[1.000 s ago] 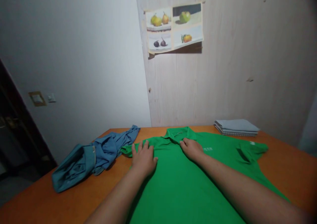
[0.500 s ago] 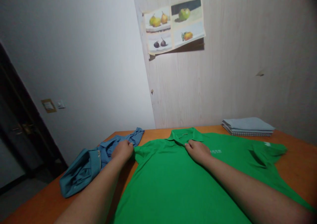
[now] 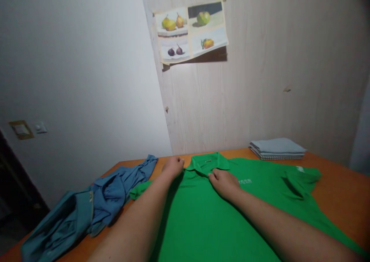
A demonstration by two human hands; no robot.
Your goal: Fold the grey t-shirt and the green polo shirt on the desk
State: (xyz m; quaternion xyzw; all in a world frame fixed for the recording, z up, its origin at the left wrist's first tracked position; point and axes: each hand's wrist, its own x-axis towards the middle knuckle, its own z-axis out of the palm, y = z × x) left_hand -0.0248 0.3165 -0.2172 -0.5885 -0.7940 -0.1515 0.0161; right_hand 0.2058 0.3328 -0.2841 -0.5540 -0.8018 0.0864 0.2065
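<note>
On the table point(image 3: 343, 198), the shirt point(image 3: 208, 219) is pinched by left hand point(image 3: 173, 167) and right hand point(image 3: 223, 182) near its collar point(image 3: 222, 162), which could be creased by uneven pulling.

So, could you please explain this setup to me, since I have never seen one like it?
There is no machine: a person works bare-handed, and every picture comes from one camera worn on that person's head. A green shirt lies spread on an orange table. The left hand is curled beside its collar; the right hand, also curled, is just below it. Whether either pinches cloth is hard to see. Crumpled blue clothing lies to the left, folded cloth at the back right.
</note>
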